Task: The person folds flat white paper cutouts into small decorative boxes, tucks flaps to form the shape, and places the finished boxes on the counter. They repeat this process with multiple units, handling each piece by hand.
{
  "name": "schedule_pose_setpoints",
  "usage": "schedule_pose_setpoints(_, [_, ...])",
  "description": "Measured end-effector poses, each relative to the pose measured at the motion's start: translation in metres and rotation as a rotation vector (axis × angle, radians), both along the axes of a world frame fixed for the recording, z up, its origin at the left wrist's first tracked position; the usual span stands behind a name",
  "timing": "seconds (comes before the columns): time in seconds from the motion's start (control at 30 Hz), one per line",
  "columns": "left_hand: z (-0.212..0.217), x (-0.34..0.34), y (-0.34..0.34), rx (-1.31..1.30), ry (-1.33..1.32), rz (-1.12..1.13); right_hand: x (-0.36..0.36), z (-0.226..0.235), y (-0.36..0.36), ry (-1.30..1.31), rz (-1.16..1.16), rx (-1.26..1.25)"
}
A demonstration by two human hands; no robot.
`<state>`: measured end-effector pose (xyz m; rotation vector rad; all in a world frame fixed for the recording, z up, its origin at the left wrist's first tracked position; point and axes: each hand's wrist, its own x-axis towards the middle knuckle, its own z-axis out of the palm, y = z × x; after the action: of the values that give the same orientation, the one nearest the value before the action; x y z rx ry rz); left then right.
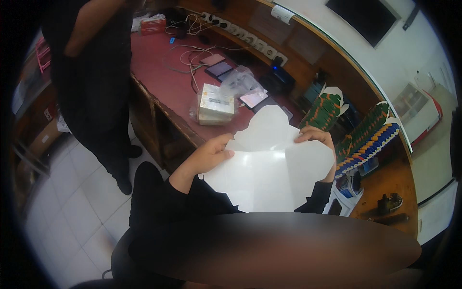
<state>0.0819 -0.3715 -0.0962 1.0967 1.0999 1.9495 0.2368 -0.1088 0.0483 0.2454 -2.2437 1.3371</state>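
I hold a flat, unfolded white cardboard box blank (pixel 269 166) in front of me, its plain inner side facing up. My left hand (pixel 209 154) grips its left edge with the thumb on top. My right hand (pixel 316 137) pinches the upper right flap. Both of my arms are in black sleeves. The blank hangs over the edge of a wooden counter with a dark red top (pixel 163 72).
Stacks of flat printed green, orange and blue cartons (pixel 365 139) stand at the right. A wrapped white box (pixel 216 103), phones (pixel 252 98), cables and a power strip (pixel 245 36) lie on the counter. A person in black (pixel 91 72) stands at the left on white floor tiles.
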Motion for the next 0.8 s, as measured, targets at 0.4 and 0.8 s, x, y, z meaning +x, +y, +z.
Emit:
schedule_pose_setpoints(0.4, [0.0,-0.003,0.002,0.084,-0.076,0.002,0.013,0.0,0.014,0.012,0.15,-0.241])
schedule_pose_setpoints(0.8, [0.003,0.002,0.0,-0.101,0.174,0.054,0.013,0.001,0.072,-0.394,-0.017,-0.148])
